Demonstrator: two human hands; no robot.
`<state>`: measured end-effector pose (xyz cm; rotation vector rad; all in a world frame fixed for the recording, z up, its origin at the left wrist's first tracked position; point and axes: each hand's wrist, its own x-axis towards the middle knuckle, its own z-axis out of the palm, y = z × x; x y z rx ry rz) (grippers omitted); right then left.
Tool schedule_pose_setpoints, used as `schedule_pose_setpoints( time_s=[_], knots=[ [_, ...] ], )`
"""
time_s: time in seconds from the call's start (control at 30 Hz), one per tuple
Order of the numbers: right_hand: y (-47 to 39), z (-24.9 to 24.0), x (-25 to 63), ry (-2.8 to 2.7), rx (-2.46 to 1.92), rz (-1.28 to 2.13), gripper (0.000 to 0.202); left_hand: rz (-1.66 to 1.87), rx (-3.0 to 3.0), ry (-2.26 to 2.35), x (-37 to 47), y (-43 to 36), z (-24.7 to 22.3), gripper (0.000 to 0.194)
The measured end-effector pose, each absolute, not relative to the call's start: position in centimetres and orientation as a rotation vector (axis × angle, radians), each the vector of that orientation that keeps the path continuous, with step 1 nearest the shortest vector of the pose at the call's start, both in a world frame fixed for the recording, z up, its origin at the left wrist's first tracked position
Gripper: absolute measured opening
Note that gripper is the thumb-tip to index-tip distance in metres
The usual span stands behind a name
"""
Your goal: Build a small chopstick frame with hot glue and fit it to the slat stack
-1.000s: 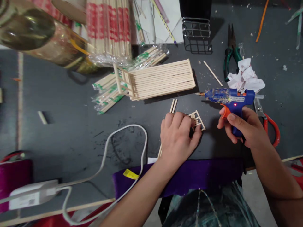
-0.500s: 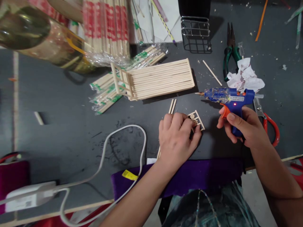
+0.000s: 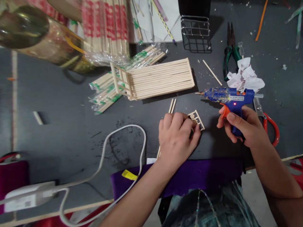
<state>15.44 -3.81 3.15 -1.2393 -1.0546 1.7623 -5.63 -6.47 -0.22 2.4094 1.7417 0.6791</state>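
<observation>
In my right hand (image 3: 246, 127) is a blue hot glue gun (image 3: 239, 99) with an orange trigger, its nozzle pointing left and a red light lit. My left hand (image 3: 176, 134) is closed, palm down, over a small wooden stick frame (image 3: 200, 119) on the table; the fingers cover part of that frame. Two chopsticks (image 3: 172, 106) run beneath the left hand, their far ends showing. Beyond it lies a larger piece built of chopsticks (image 3: 161, 78), a slatted panel with an upright railed end at its left.
Wrapped chopsticks (image 3: 106, 91) and a red-printed pack (image 3: 105, 31) lie far left. A white cable (image 3: 104, 154) loops across the near left. Pliers (image 3: 230, 52), crumpled paper (image 3: 246, 77) and red-handled scissors (image 3: 272, 126) surround the glue gun. A loose stick (image 3: 212, 72) and a wire basket (image 3: 195, 28) sit behind.
</observation>
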Motion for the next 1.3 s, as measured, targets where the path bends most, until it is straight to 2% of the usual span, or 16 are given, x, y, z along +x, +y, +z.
schedule_pose_setpoints(
  time_s=[0.4,0.73,0.87,1.03,1.3],
  knots=[
    [-4.0,3.8,16.0,-1.129,-1.308,1.731,0.026,0.735,2.303,1.698,-7.0,-7.0,0.9,0.012],
    [-9.1,4.7,16.6,-1.311,-1.664,1.613,0.029,0.611,2.224,1.635,-7.7,-7.4,0.9,0.072],
    [-11.4,4.4,16.3,-1.428,-1.801,1.553,0.032,0.611,2.204,1.629,-7.3,-7.5,0.4,0.087],
    [-12.6,3.8,16.4,-1.642,-1.800,1.384,0.027,0.651,2.177,1.619,-7.1,-7.5,0.0,0.097],
    [-12.0,3.2,15.9,-1.822,-1.722,1.250,0.022,0.625,2.210,1.713,-6.8,-7.4,-0.1,0.096]
  ],
)
